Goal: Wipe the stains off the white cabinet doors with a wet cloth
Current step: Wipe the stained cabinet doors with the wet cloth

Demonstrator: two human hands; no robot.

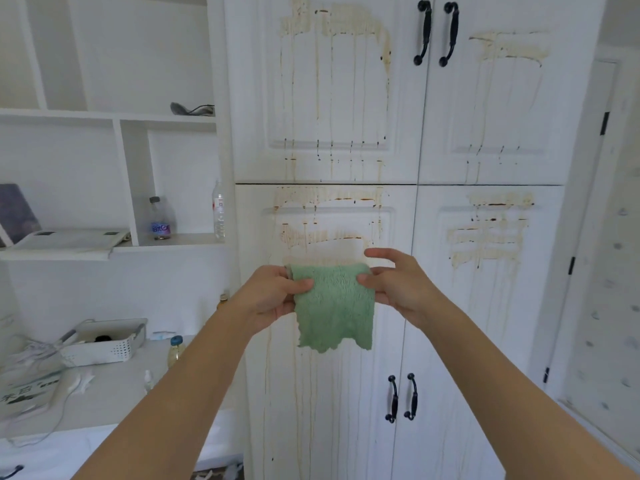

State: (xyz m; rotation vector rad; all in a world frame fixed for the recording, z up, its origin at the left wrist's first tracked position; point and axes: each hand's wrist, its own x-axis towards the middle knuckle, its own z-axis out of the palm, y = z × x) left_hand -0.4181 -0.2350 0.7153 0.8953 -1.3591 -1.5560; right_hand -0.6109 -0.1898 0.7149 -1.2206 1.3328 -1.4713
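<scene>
Two hands meet at frame centre: our left hand [277,296] and right hand [398,285] each pinch a top corner of the green cloth [334,306], fuzzy terry with a ragged lower edge, hanging before the white cabinet doors [485,323]. Brownish stains [332,64] run down moulded panels in thin streaks. Black curved handles [401,398] sit lower right.

Both hands raised before white panelled cabinet doors [460,109]. Left hand [273,296] and right hand [398,285] each pinch an upper corner of a green fuzzy cloth [334,306], which hangs spread between them. Brown drip stains [332,81] streak all four doors. Black curved metal handles [437,32] on upper pair. Clear plastic bottle [219,213] on white shelf [180,241], left.
</scene>
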